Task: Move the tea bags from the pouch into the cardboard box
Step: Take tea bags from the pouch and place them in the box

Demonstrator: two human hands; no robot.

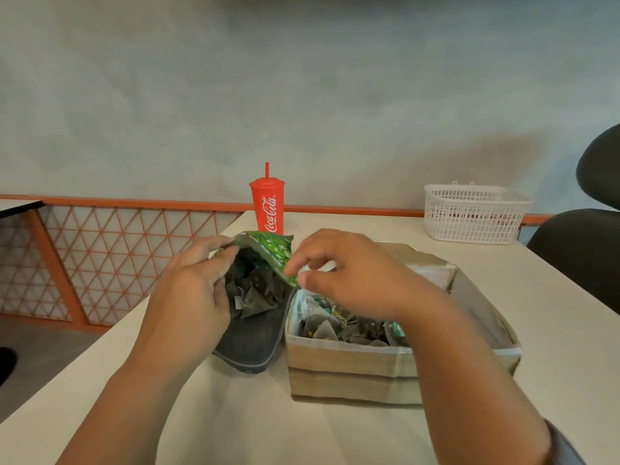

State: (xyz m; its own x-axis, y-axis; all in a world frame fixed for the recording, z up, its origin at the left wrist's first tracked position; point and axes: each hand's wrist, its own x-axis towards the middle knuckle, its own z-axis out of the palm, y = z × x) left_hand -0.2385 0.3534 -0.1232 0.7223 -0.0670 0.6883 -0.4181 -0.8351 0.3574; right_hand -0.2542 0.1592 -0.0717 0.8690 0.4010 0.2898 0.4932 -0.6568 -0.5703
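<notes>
Head view: A person's left hand [194, 290] grips the left rim of a green printed pouch [268, 250], fingers curled over the edge, and holds its mouth wide towards the camera. The pouch lies tilted on a pale tabletop [268, 424], and dark pyramid tea bags [251, 300] show inside its opening. The right hand [352, 276] hovers at the pouch's right rim with fingers bent. Thumb and forefinger appear to pinch the green edge, though motion blur leaves the grip uncertain.

Just right of the pouch, and touching it, stands an open cardboard box [345, 370]. A loose pile of tea bags [335, 327] with strings and green tags lies inside it, partly hidden by the right wrist.

Behind the pouch, a red Coca-Cola cup [267, 206] with lid and straw stands upright near the tabletop's far edge. A white plastic basket [473, 213] sits well apart at the far right corner, beside a black chair [583, 250]. An orange lattice railing [100, 250] runs along the left below a grey wall.
</notes>
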